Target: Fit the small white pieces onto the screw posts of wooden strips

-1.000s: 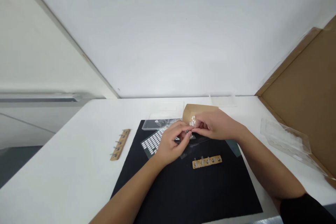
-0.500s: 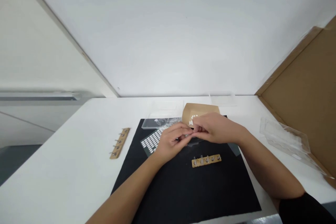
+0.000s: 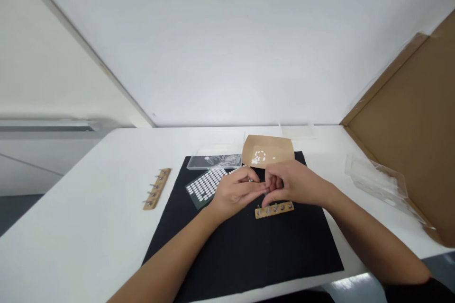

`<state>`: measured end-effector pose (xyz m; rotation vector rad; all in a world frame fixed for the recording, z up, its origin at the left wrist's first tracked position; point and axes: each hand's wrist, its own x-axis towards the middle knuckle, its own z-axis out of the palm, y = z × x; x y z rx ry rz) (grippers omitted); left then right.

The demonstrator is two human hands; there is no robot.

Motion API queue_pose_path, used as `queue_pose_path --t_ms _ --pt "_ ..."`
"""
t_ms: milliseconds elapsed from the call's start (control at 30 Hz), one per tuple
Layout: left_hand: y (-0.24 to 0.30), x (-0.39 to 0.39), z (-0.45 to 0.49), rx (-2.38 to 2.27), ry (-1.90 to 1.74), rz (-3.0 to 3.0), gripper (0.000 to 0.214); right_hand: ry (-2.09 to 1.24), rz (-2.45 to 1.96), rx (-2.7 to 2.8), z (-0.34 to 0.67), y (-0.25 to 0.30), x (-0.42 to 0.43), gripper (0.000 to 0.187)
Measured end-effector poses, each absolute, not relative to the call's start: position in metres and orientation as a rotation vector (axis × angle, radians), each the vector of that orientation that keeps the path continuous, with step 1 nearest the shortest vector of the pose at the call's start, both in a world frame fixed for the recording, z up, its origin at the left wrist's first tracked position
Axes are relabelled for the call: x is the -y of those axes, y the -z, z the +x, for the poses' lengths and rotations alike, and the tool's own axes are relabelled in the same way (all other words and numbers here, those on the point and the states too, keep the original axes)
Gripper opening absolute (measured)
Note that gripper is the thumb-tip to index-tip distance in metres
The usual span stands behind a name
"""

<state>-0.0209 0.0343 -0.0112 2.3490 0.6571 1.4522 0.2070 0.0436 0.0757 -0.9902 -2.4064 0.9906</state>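
Note:
My left hand (image 3: 232, 193) and my right hand (image 3: 293, 182) meet above the black mat, fingertips touching. Both are closed in a pinch, and whatever sits between the fingers is hidden or too small to name. Just below my right thumb lies a short wooden strip (image 3: 282, 208) bearing several small clear upright pieces with metal bits. Partly behind my left hand is a dark sheet of white oval stickers (image 3: 204, 186). Beyond the hands stands a brown paper tray (image 3: 280, 144) with small white ovals in it.
A clear plastic box (image 3: 213, 163) holding thin clear pieces rests at the mat's back edge. Another wooden strip (image 3: 157, 189) with pegs lies left on the white table. Clear plastic trays (image 3: 380, 180) lean near a cardboard panel (image 3: 408, 128) at right. The black mat (image 3: 256, 251) spreads below.
Both hands have shifted slightly nearer to me relative to the paper tray, toward the wooden strip. My right thumb has dropped lower, over the strip. The camera view has shifted a little.

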Motion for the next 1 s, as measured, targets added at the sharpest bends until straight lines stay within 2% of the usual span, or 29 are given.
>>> queue_pose_path --t_ms 167,267,367,533,1000 --pt "0.000 -0.019 -0.014 -0.809 -1.376 2.595 0.018 -0.972 -1.076 2.249 0.220 -0.054 -0.026 0.060" --pt "-0.009 -0.017 -0.012 -0.572 -1.438 2.808 0.011 -0.947 -1.013 2.229 0.222 -0.042 -0.015 0.045" --pt "-0.012 -0.018 -0.013 -0.498 -1.443 2.889 0.011 -0.780 -0.973 2.145 0.222 -0.030 -0.005 0.035" --pt "-0.008 -0.015 -0.012 -0.541 -1.292 2.899 0.013 -0.649 -0.889 2.114 0.227 -0.013 0.002 0.040" --pt "-0.010 -0.016 -0.005 -0.380 -1.360 2.998 0.008 -0.445 -0.796 2.093 0.230 0.003 0.007 0.033"
